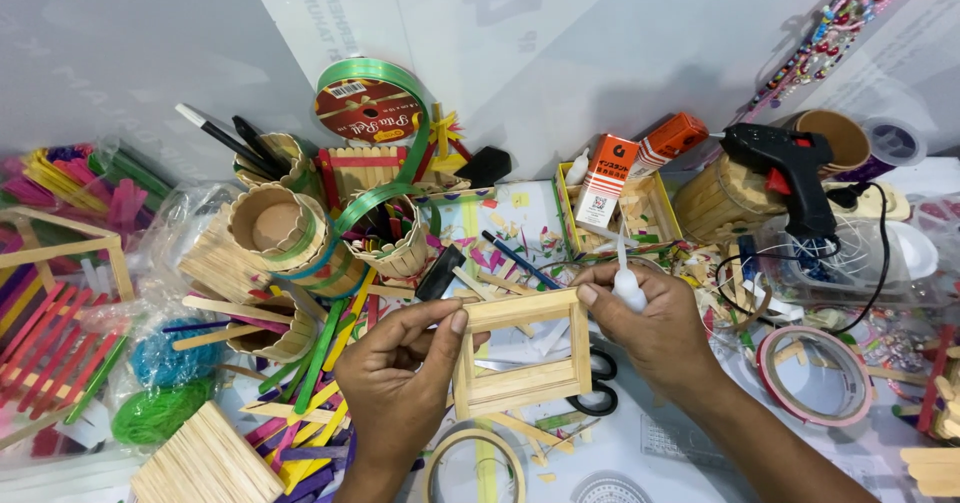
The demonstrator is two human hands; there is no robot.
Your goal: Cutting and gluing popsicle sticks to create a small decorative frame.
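At the middle of the cluttered table [650,463], both hands hold a square frame of pale, flat wooden sticks [522,350], standing nearly upright. The left hand [395,383] pinches its left post; the right hand [650,318] grips a small white glue bottle [626,281], nozzle toward twelve o'clock. Black-handled scissors [597,383] lie beneath; a black glue gun [785,178] sits at two o'clock.

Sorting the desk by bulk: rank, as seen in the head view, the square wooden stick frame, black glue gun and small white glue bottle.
1. Square wooden stick frame, largest.
2. Black glue gun, farther from the camera, so unsure.
3. Small white glue bottle, smallest.
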